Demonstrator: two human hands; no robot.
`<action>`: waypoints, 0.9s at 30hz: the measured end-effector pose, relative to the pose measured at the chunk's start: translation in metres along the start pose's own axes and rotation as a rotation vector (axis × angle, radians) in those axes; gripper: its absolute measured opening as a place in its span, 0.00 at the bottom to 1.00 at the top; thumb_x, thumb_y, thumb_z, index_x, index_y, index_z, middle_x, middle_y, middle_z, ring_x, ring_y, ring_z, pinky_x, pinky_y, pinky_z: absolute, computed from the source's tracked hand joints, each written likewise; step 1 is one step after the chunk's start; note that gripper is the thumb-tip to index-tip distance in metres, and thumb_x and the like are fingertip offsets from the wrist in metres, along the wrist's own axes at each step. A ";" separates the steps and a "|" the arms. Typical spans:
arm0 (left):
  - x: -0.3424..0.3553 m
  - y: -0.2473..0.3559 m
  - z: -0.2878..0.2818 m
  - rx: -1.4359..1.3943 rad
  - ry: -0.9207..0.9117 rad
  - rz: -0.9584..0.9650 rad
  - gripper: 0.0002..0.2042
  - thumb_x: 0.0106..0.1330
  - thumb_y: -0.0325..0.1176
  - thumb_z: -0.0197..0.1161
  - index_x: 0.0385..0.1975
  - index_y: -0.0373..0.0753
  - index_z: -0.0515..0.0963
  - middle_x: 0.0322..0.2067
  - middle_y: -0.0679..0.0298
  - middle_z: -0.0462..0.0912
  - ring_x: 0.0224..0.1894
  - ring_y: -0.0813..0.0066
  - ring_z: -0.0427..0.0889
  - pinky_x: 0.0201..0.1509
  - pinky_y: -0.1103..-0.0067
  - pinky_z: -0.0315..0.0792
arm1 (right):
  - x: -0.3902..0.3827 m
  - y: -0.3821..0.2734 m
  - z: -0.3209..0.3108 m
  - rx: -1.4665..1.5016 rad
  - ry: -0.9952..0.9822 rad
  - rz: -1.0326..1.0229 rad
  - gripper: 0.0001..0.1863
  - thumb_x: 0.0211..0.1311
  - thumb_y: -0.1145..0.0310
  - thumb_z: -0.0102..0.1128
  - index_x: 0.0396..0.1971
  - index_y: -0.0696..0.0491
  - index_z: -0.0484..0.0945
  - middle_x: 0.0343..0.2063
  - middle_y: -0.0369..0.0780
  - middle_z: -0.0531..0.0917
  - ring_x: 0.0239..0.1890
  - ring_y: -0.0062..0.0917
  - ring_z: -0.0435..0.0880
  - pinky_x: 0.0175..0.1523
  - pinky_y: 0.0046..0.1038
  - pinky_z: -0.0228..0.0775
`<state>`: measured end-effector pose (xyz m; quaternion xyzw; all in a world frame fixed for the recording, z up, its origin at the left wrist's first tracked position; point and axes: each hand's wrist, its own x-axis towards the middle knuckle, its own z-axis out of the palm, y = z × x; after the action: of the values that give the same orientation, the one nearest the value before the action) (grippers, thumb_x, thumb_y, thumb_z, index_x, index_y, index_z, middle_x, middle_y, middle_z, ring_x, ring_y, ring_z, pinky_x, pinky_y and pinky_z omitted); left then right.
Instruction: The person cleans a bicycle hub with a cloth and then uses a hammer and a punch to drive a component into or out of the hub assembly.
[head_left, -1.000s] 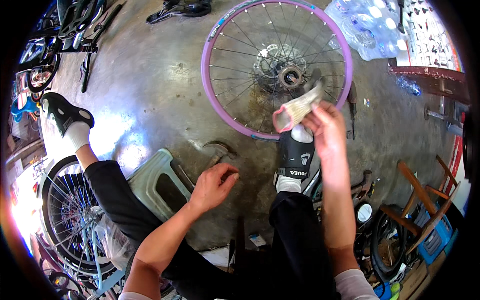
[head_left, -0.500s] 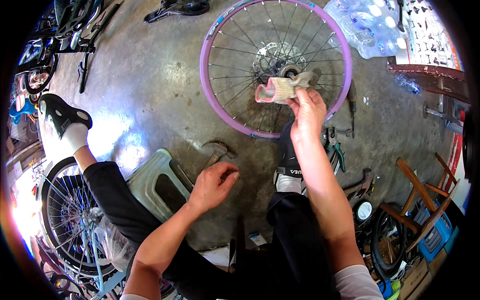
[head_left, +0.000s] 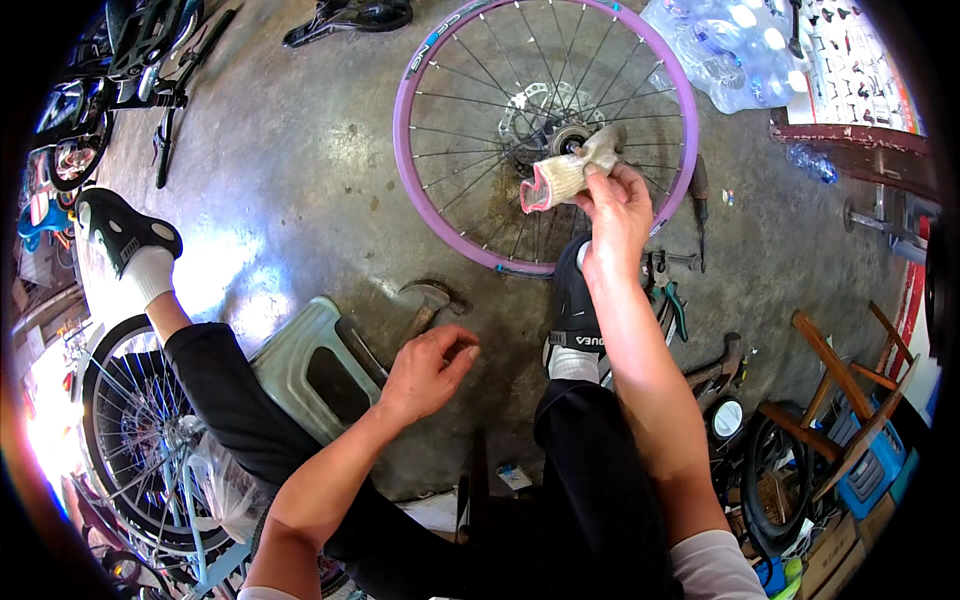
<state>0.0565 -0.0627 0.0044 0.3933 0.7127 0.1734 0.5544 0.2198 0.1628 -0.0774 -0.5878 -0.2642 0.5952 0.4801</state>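
My right hand (head_left: 612, 215) pinches a cream knitted work glove (head_left: 560, 183) with a pink-edged cuff. The glove is above the hub side of a bicycle wheel (head_left: 682, 150) with a purple rim, thin spokes and a brake disc, which lies on the floor. My left hand (head_left: 430, 370) hangs with its fingers loosely curled in, and nothing shows in it. Just beyond that hand a claw hammer (head_left: 428, 300) lies on the floor. Left of it is a grey-green plastic stool (head_left: 300, 350), with a thin metal rod (head_left: 370, 352) beside it.
Pliers with green handles (head_left: 677, 310), a long screwdriver (head_left: 701, 205) and another hammer (head_left: 722, 365) lie by my right foot. Bottled water (head_left: 730, 60) stands far right. A wooden stool (head_left: 835, 370) lies tipped at right. A bicycle saddle (head_left: 350, 18) and a spoked wheel (head_left: 130, 440) are left.
The glove has shifted slightly to the right and tilted, still in my right hand. My left hand stays nearly where it was. The whole view has moved a little.
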 end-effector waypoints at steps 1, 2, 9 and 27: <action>0.000 0.000 0.000 0.005 0.006 0.010 0.11 0.73 0.34 0.65 0.47 0.35 0.82 0.39 0.53 0.87 0.38 0.58 0.88 0.42 0.69 0.81 | -0.002 0.002 0.002 0.017 0.013 0.022 0.18 0.66 0.74 0.71 0.50 0.63 0.75 0.39 0.41 0.85 0.37 0.22 0.84 0.41 0.28 0.82; 0.001 -0.001 0.000 0.005 0.011 0.014 0.11 0.73 0.35 0.65 0.48 0.35 0.82 0.39 0.53 0.87 0.37 0.60 0.87 0.41 0.70 0.79 | -0.003 0.003 0.003 0.042 0.013 0.037 0.18 0.66 0.74 0.72 0.50 0.63 0.75 0.39 0.40 0.85 0.36 0.22 0.84 0.40 0.28 0.83; 0.001 -0.003 0.001 0.004 0.009 0.030 0.10 0.72 0.34 0.64 0.46 0.35 0.82 0.41 0.52 0.87 0.39 0.56 0.88 0.42 0.68 0.81 | 0.006 0.002 0.006 -0.054 0.016 -0.003 0.13 0.67 0.75 0.68 0.47 0.63 0.77 0.41 0.41 0.88 0.38 0.23 0.86 0.42 0.28 0.79; 0.003 -0.003 0.001 0.006 -0.019 0.005 0.11 0.72 0.34 0.65 0.47 0.34 0.82 0.41 0.52 0.87 0.40 0.54 0.89 0.43 0.68 0.82 | 0.080 -0.083 -0.001 -0.978 -0.568 -0.572 0.10 0.62 0.72 0.71 0.42 0.58 0.84 0.37 0.45 0.89 0.40 0.36 0.90 0.46 0.35 0.79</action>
<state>0.0560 -0.0628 0.0004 0.3983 0.7070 0.1691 0.5594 0.2543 0.2661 -0.0401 -0.4644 -0.7694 0.3867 0.2070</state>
